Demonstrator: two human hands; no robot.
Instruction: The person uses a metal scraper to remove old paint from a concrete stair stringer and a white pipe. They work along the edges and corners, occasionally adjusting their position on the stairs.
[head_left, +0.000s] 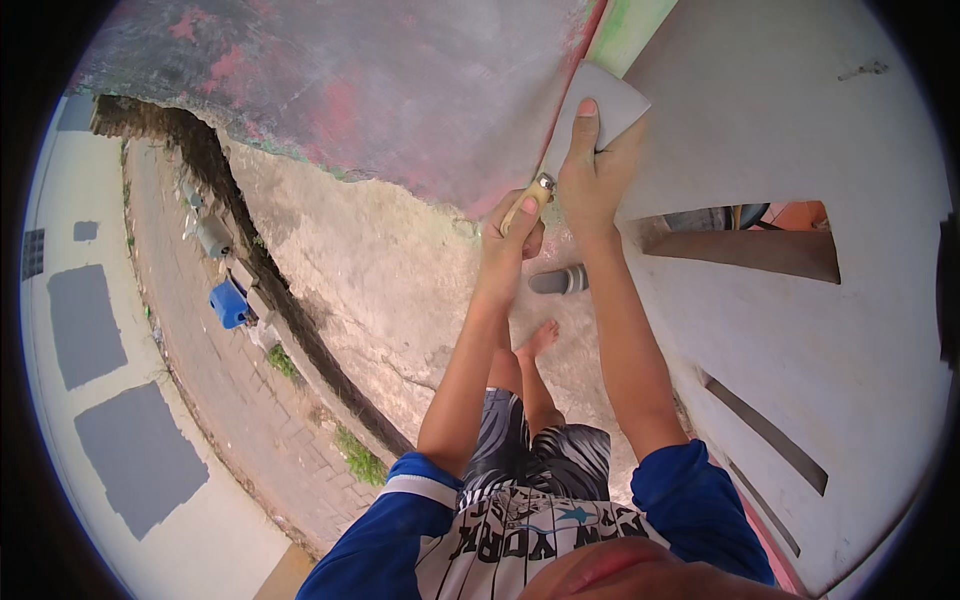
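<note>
A wide putty knife is between my hands, its flat grey blade (611, 94) pointing up and away from me. My left hand (508, 236) is closed around its pale yellow handle (523, 212), below a shiny metal collar (546, 181). On the blade rests the thumb of my right hand (598, 176); its fingers are behind the blade, partly hidden. The blade lies close to the light green and white wall strip (626, 34), beside a red edge; whether it touches is not clear.
To the left, a grey wall slab (337, 82) with pink patches juts out. A white wall (750, 150) with slot openings stands right. Below lie a concrete floor (337, 247) and a grey slipper (551, 281). Beyond the ledge, a blue plastic container (229, 304) sits by a paved lane (217, 352).
</note>
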